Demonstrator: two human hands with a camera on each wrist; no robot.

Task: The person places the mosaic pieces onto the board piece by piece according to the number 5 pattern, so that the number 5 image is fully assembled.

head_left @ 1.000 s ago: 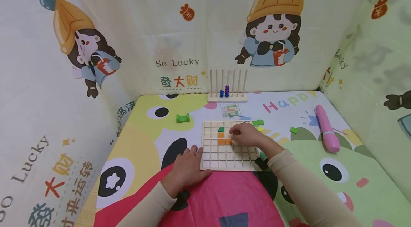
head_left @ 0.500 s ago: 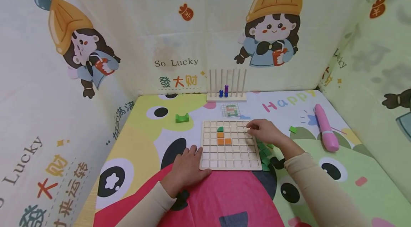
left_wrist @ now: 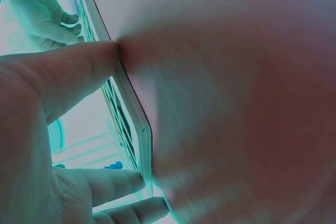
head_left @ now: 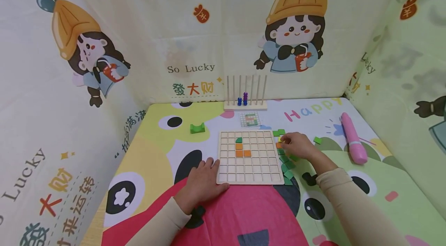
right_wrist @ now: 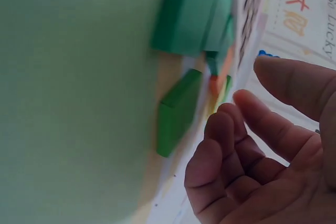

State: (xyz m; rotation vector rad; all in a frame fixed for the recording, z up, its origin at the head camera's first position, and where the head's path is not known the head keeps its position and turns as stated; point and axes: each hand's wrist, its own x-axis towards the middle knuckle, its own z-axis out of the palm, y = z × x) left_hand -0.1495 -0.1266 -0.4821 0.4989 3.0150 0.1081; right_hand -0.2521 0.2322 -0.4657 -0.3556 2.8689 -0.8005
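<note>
The back curtain [head_left: 237,37] reads "So Lucky" above "發大财"; its printed red pouch [head_left: 201,13] bears "¥". The left curtain [head_left: 66,126] carries "So Lucky", "發大财" and "来运转". The right curtain [head_left: 393,72] shows a partly hidden "Lucky". The tablecloth [head_left: 244,215] says "Happy".

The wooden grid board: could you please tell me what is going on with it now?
A person's left hand touches the left and near edges of the wooden grid board. The right hand is by loose pieces, mostly green, along the board's right side; the right wrist view shows nothing between its thumb and fingers. On the board are one green piece and three orange pieces; most of it is bare.
</note>
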